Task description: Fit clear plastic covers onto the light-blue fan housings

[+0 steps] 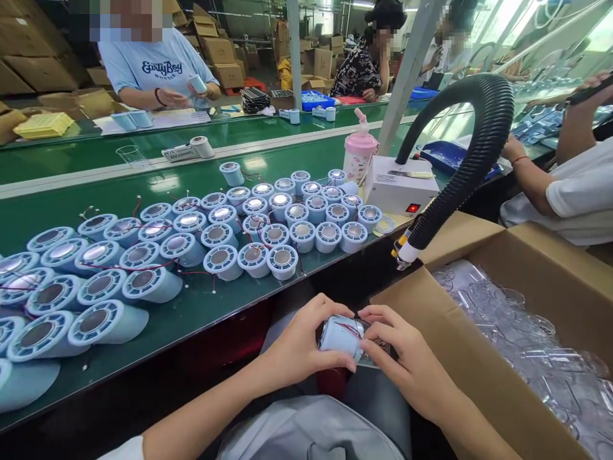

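Light-blue plastic forms the short cylindrical housing (338,340) that is held above the lap, just off the near edge of the long green bench (191,306). It is grasped by the left hand (306,332), with the thumb laid along the near side and the fingers curled over the far side. Thin red and dark wires (350,328) are seen lying across the housing's upper side. Its right end is met by the bent fingers of the right hand (407,354); whether the wires are pinched by them cannot be told. On the bench, many similar light-blue cylinders with round metallic discs (220,257) are set close together in uneven rows. Beyond their right end, a black corrugated hose (488,128) is joined to a white box-shaped unit (397,185), beside which a pink-lidded white cup (360,156) is placed. To the right of the hands, clear plastic pieces (550,364) are heaped inside an open brown cardboard box (479,358).
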Demonstrator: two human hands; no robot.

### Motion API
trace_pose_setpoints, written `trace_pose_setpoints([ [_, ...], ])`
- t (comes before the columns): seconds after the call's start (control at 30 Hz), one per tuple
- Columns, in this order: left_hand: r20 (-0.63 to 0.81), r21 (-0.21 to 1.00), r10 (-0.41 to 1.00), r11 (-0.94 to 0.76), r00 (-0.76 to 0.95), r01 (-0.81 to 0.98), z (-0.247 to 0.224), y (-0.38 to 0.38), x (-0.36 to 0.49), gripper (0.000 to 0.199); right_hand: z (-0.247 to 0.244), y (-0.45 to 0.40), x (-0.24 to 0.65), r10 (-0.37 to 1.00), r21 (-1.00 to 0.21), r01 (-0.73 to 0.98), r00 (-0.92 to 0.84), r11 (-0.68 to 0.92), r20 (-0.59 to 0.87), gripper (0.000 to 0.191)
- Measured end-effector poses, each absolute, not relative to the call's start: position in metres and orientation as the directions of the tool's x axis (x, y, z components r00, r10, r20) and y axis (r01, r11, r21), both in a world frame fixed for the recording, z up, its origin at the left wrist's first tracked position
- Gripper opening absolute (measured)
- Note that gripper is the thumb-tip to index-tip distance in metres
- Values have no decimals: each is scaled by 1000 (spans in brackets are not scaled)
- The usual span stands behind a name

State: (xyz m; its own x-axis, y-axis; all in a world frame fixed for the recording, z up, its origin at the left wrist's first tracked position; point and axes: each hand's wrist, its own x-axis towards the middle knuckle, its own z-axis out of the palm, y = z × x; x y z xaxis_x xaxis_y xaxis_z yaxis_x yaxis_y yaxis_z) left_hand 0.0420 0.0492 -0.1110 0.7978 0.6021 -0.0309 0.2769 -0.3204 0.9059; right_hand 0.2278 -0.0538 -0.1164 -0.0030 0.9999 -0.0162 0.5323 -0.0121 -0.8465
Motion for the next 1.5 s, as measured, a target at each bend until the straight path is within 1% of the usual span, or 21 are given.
trace_pose_setpoints([
  [0.03,-9,909,610,-324,792,261,-117,49,42,61,-118,-54,226,1000,-853,521,17,-13,-4,28],
  [0.1,24,909,618,-341,786,241,-127,49,41,68,-123,-53,223,999,-857,515,44,-20,3,23],
  [0.2,47,906,618,-358,785,227,-132,52,38,68,-127,-54,220,997,-858,513,73,-19,22,19],
  [0.3,80,903,602,-381,794,198,-131,56,36,69,-126,-53,221,998,-882,472,55,2,32,19],
  [0.37,104,891,580,-414,808,183,-132,60,36,68,-124,-52,224,999,-919,393,49,-26,-7,19],
  [0.47,111,887,518,-437,848,151,-135,63,38,70,-120,-50,229,992,-968,228,93,-105,-86,18],
  [0.6,71,925,427,-366,901,100,-132,62,42,73,-121,-47,238,980,-988,32,141,-148,-142,18],
  [0.67,17,960,424,-261,905,104,-128,60,43,70,-122,-47,242,977,-986,-57,140,-155,-162,20],
  [0.7,-20,977,438,-180,899,109,-127,58,43,69,-123,-47,243,979,-986,-78,132,-147,-157,19],
  [0.73,-63,991,456,-78,888,111,-126,57,43,68,-124,-48,245,984,-990,-63,117,-124,-131,15],
  [0.77,-111,994,474,36,874,106,-126,55,43,67,-124,-50,245,992,-997,-2,96,-83,-83,8],
  [0.8,-153,984,487,151,860,90,-126,53,42,68,-125,-52,245,997,-995,96,70,-21,-14,13],
  [0.87,-213,944,489,326,846,49,-127,50,41,68,-126,-57,245,990,-937,324,-4,132,138,39],
  [0.9,-227,927,478,373,849,37,-128,49,40,69,-126,-60,244,980,-891,410,-38,193,195,46],
  [0.93,-228,921,466,389,855,33,-128,49,39,70,-126,-62,244,971,-855,462,-62,234,232,49],
  [0.97,-223,925,457,379,861,38,-127,48,38,72,-126,-64,243,965,-840,480,-73,254,250,48],
  [1.03,-202,946,448,320,871,55,-124,48,36,76,-125,-67,243,970,-856,459,-70,238,232,46],
  [1.13,-164,972,462,224,872,64,-118,47,34,79,-122,-69,242,992,-931,343,-36,125,121,43],
  [1.23,-103,986,471,162,876,29,-113,47,33,78,-118,-70,241,1000,-978,211,-23,4,-1,40],
  [1.33,-39,995,464,103,885,-10,-109,47,32,76,-115,-71,241,996,-989,120,-24,-84,-87,39],
  [1.5,-14,1000,445,-2,895,17,-106,48,31,78,-111,-70,239,983,-984,-1,-24,-180,-180,43],
])
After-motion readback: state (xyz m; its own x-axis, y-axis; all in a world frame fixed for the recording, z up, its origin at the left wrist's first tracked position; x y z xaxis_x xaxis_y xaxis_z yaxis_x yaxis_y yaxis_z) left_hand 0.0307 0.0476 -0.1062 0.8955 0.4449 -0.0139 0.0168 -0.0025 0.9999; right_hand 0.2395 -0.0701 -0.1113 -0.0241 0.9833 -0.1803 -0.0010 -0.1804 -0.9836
